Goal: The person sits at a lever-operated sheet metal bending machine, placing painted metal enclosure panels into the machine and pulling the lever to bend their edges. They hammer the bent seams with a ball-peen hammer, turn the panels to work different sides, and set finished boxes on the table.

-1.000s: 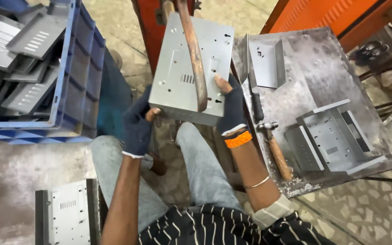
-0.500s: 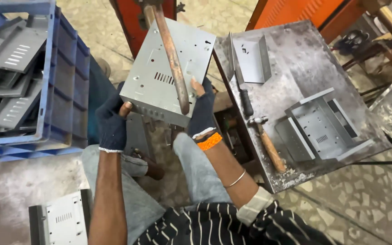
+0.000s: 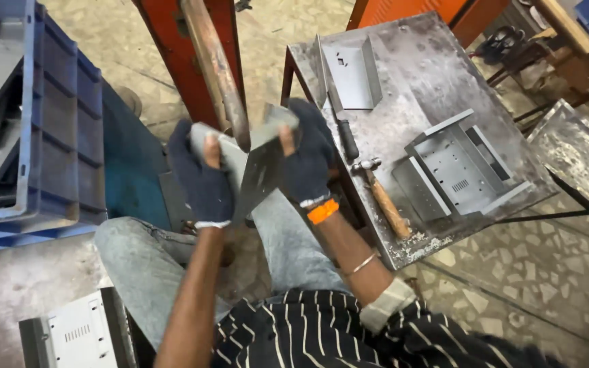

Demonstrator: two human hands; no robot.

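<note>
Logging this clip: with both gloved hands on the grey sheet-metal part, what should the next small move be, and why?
Probably swing the sheet-metal part right, onto the metal table. Left hand and right hand hold it tilted edge-on beside the rusty bar, and similar parts lie there.

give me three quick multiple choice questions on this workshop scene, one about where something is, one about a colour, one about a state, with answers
1. Where does the hammer lie?
A. on the metal table
B. in the blue crate
C. on the floor

2. What colour is the band on the right hand's wrist?
A. green
B. orange
C. white

3. How is the grey sheet-metal part held?
A. lying flat on the table
B. by one hand only
C. by both gloved hands

Answers: 1 A, the hammer rests near the table's front edge. 2 B, an orange band sits below the right hand. 3 C, the left hand and right hand both grip it.
</note>
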